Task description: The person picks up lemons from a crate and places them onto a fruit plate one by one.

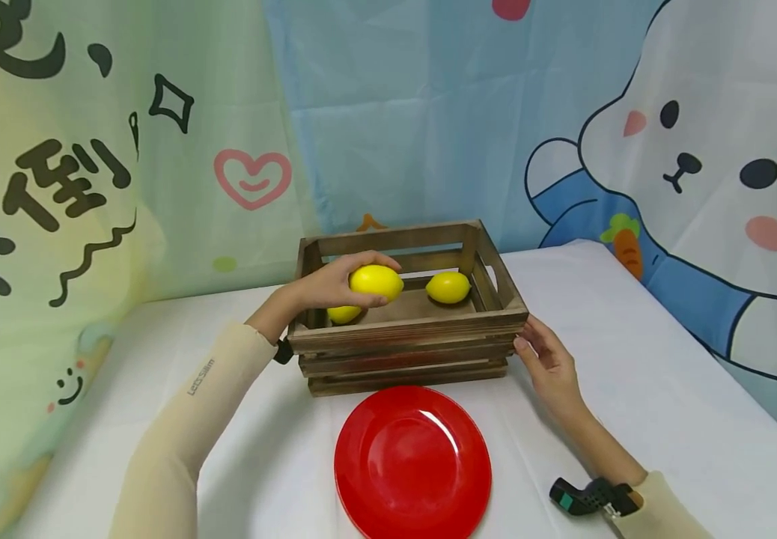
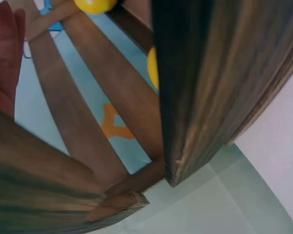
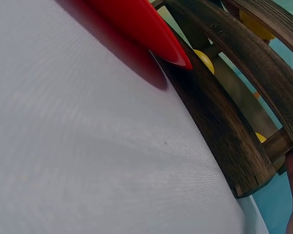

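A slatted wooden crate (image 1: 409, 327) stands on the white table. Over its left half my left hand (image 1: 329, 284) grips a lemon (image 1: 376, 282), fingers across the top and thumb below. Beneath that hand, a second lemon (image 1: 344, 314) lies inside, partly covered. Another lemon (image 1: 448, 287) sits toward the crate's right side. My right hand (image 1: 550, 363) holds the crate's right front corner, thumb at the front and fingers round the side. In the left wrist view the fingers (image 2: 7, 44) and a sliver of the held lemon show at the left edge.
A round red plate (image 1: 412, 464) lies on the table close in front of the crate. Behind the table hangs a printed cloth (image 1: 395, 150) with a rabbit and a heart. White tablecloth (image 1: 260, 449) extends to both sides of the plate.
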The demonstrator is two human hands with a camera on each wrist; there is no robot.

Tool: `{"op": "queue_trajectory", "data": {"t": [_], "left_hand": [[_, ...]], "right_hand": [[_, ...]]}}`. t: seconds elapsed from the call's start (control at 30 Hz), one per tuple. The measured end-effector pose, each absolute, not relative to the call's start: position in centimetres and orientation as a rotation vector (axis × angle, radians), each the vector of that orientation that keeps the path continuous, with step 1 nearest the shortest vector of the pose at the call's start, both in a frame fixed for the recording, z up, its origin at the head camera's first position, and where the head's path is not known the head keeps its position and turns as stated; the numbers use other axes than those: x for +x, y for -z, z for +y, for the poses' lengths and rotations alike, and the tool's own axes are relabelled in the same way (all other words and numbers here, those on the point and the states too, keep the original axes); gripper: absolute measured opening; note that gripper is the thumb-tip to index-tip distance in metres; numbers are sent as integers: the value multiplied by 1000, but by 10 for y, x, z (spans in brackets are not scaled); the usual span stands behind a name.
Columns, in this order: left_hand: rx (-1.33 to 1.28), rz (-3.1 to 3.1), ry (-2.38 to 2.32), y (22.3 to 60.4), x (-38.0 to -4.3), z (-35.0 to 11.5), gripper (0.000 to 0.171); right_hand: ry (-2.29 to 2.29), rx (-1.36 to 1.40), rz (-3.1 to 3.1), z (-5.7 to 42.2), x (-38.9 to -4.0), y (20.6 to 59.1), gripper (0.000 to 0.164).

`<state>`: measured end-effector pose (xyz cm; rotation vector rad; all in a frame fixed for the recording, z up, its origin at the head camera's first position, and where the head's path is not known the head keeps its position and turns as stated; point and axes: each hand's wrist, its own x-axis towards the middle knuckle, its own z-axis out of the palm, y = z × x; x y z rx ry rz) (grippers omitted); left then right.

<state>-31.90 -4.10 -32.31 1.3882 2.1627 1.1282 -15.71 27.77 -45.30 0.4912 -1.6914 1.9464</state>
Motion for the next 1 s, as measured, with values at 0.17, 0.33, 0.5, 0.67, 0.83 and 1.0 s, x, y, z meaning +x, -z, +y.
{"op": "queue_trajectory", "data": {"t": [0.17, 0.33, 0.5, 0.67, 0.83, 1.0], "left_hand": [[1366, 2237, -1161, 320, -304, -43, 54], [1313, 2365, -1204, 318, -289, -43, 56], [1297, 2493, -1266, 315, -270, -42, 53], [1294, 2555, -1312, 316, -252, -40, 50], [1303, 2576, -1404, 321, -245, -41, 49], [1341, 2557, -1576, 324, -240, -40, 50]], "right_hand": [[-1939, 445, -1713, 278, -157, 453, 53], [-1945, 449, -1701, 278, -157, 453, 51], [-1947, 458, -1693, 278, -156, 452, 51], [-1955, 452, -1695, 277, -156, 451, 50], [-1958, 423, -1708, 275, -157, 451, 50], [-1951, 402, -1726, 276, -156, 451, 53]]}}
